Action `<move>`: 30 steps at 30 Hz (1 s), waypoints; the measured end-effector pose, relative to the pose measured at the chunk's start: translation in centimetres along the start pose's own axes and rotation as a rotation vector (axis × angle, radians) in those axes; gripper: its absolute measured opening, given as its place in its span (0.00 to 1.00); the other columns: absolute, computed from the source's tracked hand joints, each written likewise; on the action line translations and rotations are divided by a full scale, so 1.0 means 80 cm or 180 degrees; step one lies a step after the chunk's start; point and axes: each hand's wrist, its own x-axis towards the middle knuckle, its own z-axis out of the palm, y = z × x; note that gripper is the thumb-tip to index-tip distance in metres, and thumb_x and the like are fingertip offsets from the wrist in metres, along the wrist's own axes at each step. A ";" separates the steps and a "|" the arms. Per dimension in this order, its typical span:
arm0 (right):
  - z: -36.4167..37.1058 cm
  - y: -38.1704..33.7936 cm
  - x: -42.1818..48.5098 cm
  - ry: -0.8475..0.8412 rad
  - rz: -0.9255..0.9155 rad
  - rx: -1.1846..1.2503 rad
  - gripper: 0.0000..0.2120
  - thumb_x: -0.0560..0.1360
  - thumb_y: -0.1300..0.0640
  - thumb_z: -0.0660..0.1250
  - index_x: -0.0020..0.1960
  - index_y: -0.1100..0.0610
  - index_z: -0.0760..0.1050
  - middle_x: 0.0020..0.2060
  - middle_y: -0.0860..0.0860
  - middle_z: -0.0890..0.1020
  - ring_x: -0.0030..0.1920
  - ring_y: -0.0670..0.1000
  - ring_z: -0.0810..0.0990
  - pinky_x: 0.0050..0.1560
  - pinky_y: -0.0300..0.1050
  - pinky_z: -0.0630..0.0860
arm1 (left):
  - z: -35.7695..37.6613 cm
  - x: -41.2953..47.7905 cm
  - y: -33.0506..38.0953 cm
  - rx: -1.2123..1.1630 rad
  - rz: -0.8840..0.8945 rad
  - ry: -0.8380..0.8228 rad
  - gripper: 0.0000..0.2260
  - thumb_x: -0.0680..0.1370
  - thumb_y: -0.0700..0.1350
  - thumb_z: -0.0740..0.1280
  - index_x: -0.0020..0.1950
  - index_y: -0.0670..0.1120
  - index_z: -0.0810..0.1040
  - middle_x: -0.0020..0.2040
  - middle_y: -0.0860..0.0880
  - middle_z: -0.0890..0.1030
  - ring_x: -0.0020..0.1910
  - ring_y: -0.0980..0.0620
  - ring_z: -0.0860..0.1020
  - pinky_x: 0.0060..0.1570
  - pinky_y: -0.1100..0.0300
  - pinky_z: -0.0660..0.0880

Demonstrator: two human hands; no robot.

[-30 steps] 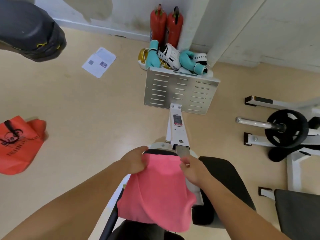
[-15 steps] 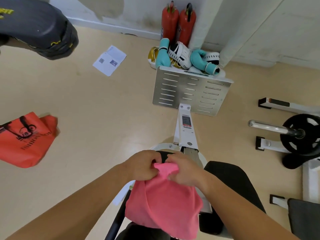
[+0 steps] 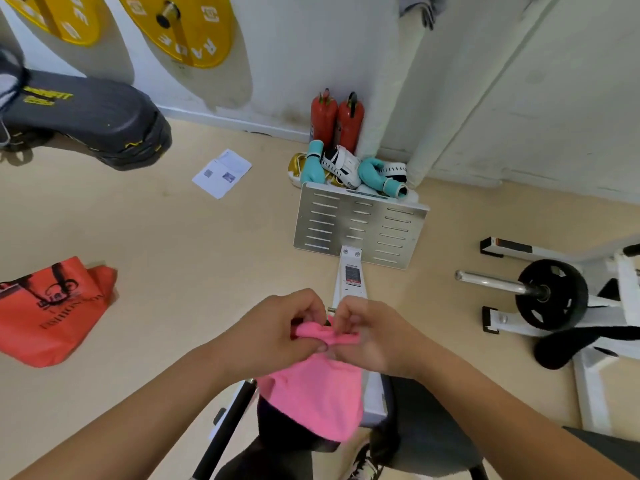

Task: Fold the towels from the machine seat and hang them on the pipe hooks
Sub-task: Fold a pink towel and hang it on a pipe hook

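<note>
A pink towel [image 3: 315, 393] hangs doubled over in front of me. My left hand [image 3: 277, 330] pinches its bunched top edge from the left. My right hand [image 3: 370, 334] pinches the same edge from the right, the two hands nearly touching. Below the towel is the machine's black seat [image 3: 426, 427] and its white frame [image 3: 349, 282]. A grey cloth [image 3: 419, 8] hangs high on the vertical white pipe [image 3: 398, 109] at the wall; the hook itself is hidden.
The machine's slotted metal footplate [image 3: 360, 226] stands ahead, with boxing gloves [image 3: 346, 168] and two red extinguishers [image 3: 336, 119] behind it. An orange bag [image 3: 48, 313] and a paper sheet [image 3: 221, 173] lie on the floor left. A barbell plate rack [image 3: 550, 296] stands right.
My hands have come together, bringing the towel's two top corners to meet and folding it narrower. My view has tilted up, now showing yellow plates on the wall.
</note>
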 end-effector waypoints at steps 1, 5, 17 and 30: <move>-0.004 -0.006 -0.015 0.0078 -0.0076 -0.0030 0.16 0.68 0.59 0.81 0.42 0.46 0.75 0.36 0.43 0.80 0.37 0.42 0.76 0.42 0.35 0.74 | 0.002 -0.008 0.015 0.0083 0.0032 0.0058 0.13 0.72 0.42 0.75 0.47 0.55 0.74 0.37 0.51 0.79 0.33 0.57 0.72 0.35 0.61 0.70; -0.011 -0.020 -0.071 0.0274 -0.0284 -0.0197 0.11 0.71 0.57 0.78 0.47 0.49 0.77 0.37 0.50 0.80 0.38 0.50 0.76 0.40 0.44 0.76 | 0.017 -0.038 0.056 0.0664 0.0223 0.0304 0.13 0.73 0.46 0.76 0.45 0.54 0.70 0.32 0.59 0.74 0.31 0.57 0.69 0.31 0.66 0.64; -0.041 -0.037 -0.177 0.0777 -0.0446 -0.0106 0.08 0.74 0.62 0.73 0.47 0.50 0.79 0.42 0.45 0.81 0.42 0.44 0.78 0.45 0.35 0.75 | 0.062 -0.067 0.109 0.1534 0.1079 0.0535 0.15 0.71 0.45 0.75 0.39 0.54 0.68 0.38 0.58 0.70 0.35 0.63 0.68 0.36 0.71 0.64; -0.050 -0.014 -0.234 0.1166 -0.0332 -0.0723 0.11 0.70 0.55 0.79 0.52 0.47 0.85 0.46 0.40 0.82 0.52 0.40 0.80 0.54 0.30 0.73 | 0.094 -0.056 0.132 0.1885 0.1321 0.0257 0.05 0.73 0.48 0.74 0.48 0.52 0.84 0.45 0.58 0.78 0.42 0.62 0.75 0.43 0.72 0.68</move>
